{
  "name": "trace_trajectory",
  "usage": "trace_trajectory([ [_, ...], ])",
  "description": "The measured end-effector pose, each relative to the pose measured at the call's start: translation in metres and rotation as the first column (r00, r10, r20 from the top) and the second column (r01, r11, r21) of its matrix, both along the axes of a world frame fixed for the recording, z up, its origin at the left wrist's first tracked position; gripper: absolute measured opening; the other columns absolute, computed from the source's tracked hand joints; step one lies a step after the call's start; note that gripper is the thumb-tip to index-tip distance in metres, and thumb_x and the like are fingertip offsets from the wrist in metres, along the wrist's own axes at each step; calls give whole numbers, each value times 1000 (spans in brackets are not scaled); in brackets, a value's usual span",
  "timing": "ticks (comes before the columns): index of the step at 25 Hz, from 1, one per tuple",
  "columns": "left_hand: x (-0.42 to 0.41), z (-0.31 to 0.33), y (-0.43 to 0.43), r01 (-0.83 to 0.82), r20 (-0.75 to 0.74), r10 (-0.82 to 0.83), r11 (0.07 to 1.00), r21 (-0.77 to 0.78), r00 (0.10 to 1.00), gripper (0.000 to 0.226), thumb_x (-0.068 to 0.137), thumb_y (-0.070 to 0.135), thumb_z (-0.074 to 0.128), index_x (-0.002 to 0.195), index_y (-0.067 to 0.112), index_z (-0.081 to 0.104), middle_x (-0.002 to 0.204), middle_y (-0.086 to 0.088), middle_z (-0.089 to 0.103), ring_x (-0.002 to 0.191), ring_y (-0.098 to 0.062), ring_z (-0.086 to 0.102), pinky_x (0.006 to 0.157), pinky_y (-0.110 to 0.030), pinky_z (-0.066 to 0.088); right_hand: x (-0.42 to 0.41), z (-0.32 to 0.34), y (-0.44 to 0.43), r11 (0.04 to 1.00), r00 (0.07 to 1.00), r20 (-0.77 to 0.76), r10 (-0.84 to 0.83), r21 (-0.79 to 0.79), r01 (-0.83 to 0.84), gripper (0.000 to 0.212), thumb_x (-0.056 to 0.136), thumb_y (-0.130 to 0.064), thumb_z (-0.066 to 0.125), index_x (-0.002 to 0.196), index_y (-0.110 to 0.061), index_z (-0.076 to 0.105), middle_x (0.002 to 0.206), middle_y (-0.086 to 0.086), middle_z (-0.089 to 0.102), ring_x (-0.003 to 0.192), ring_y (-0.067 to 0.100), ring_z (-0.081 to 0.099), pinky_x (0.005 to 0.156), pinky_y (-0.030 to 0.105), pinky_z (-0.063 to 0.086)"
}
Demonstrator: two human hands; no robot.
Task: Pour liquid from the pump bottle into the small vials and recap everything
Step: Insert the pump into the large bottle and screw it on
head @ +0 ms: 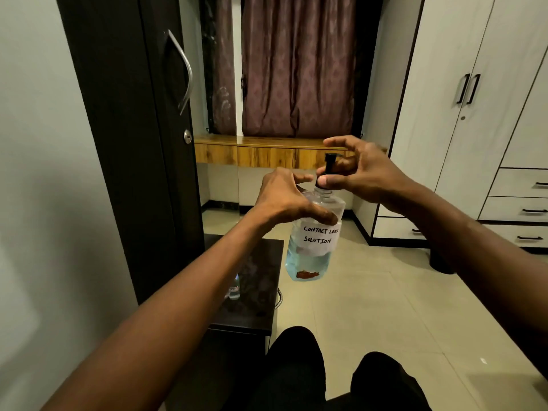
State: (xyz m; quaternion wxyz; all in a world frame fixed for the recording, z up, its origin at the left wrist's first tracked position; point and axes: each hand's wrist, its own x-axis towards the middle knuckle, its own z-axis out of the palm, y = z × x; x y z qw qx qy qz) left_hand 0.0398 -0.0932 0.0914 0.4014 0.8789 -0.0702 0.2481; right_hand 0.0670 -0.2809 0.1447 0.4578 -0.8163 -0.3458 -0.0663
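I hold a clear pump bottle up in the air, with pale blue liquid in its lower half and a white label reading "CONTACT LENS SOLUTION". My left hand grips its shoulder from the left. My right hand pinches the black pump cap at the collar, thumb and fingers around it. A small clear vial stands on the dark table below, partly hidden behind my left forearm.
A small dark glossy table stands low at the centre left, beside a dark wardrobe. White wardrobes with drawers fill the right. A wooden shelf and curtain are ahead. My knees are at the bottom.
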Motion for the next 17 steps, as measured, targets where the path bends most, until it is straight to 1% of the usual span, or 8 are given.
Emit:
trace_trajectory([
  [2,0,-2,2,19,-12,-19,1000,-10,1000,86,45,50,98,121,20,73,105,-1,78,92,-13,74,74,-37,66,-2,-2,7,970,948,232,-215,-59,235,83,67,-52,86,135,-17,53,100,5,72,90,16,70,78,29,59],
  [4,0,-2,3,42,-10,-42,998,-38,999,87,46,48,98,124,19,71,108,0,77,93,-11,74,73,-35,66,-3,-3,11,966,955,200,-220,-91,242,88,67,-68,74,136,-17,52,105,5,68,90,16,67,78,33,58],
  [7,-1,1,6,69,-10,-70,996,-57,998,89,49,43,100,128,16,69,114,2,75,97,-11,73,71,-29,65,0,-2,6,996,973,-213,89,43,-82,77,85,-24,76,150,-23,37,129,5,65,114,17,66,102,44,52],
  [9,-2,2,8,90,-9,-90,995,-50,996,89,50,41,100,129,16,68,117,3,74,97,-10,73,73,-28,65,0,-2,3,991,972,-195,132,60,-122,79,83,-1,76,149,-23,38,122,4,72,113,16,69,102,44,53],
  [12,1,0,9,71,-28,-72,997,-19,997,77,49,43,99,117,15,74,109,1,78,94,-12,75,71,-31,65,0,-9,11,987,975,156,-157,0,159,76,65,-37,92,129,-17,56,93,2,74,86,14,73,79,34,62],
  [14,1,-1,10,73,-39,-73,997,-7,997,61,52,40,99,104,19,77,93,4,79,85,-11,76,67,-31,65,-2,-13,16,969,934,263,-241,14,246,78,59,-61,84,117,-15,58,85,3,71,77,16,70,69,32,60],
  [15,1,0,10,84,-35,-85,996,-12,996,58,53,40,98,103,21,77,91,5,79,83,-9,76,67,-32,65,-1,-13,16,973,946,234,-224,1,230,76,64,-63,80,118,-16,57,91,4,71,81,17,70,71,31,59],
  [17,-1,1,11,97,-32,-98,995,-35,995,57,53,39,99,104,24,77,91,7,79,84,-8,76,67,-31,65,3,-8,13,999,999,-34,-41,27,42,65,81,-42,79,134,-16,51,113,6,70,103,19,70,87,33,58],
])
